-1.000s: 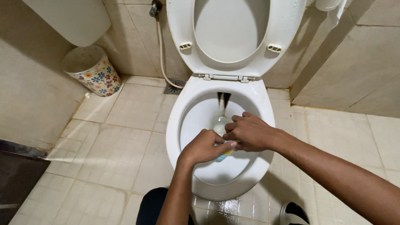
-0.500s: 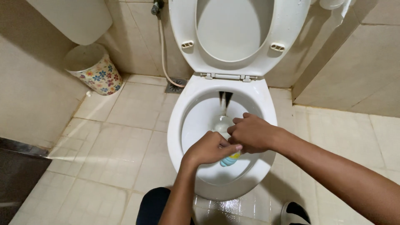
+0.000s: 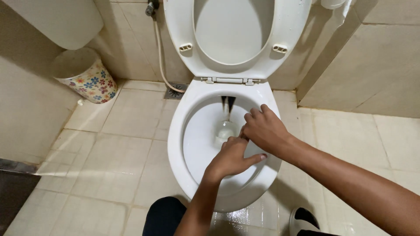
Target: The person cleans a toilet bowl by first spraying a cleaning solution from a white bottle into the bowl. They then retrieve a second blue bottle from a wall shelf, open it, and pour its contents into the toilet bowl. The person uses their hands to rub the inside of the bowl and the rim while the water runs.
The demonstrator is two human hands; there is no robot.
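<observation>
**Two hands meet over an open toilet bowl**

While the raised white plastic seat and lid (image 3: 234, 35) lean back against the wall, both hands hover above the white ceramic toilet bowl (image 3: 192, 144), just over its right half. The left hand (image 3: 232, 157) comes up from the bottom of the view, its fingers curled inward and the thumb stretched out to the right; whether it grips anything cannot be told, since its palm faces down. The right hand (image 3: 264, 129) reaches in from the right, knuckles up, fingers bent into a loose fist, its fingertips touching the left hand's knuckles. What those fingers may hold is hidden too. Under the hands the bowl's water (image 3: 225, 130) sits at the drain, with a dark streak (image 3: 227, 102) on the back wall above it.

Left of the bowl, a round bin with a flower pattern (image 3: 87, 78) stands in the corner on the beige floor tiles (image 3: 109, 144). A pale hose (image 3: 161, 61) runs down the wall to a floor drain (image 3: 174, 91). The tiles in front of the bowl look wet.
</observation>
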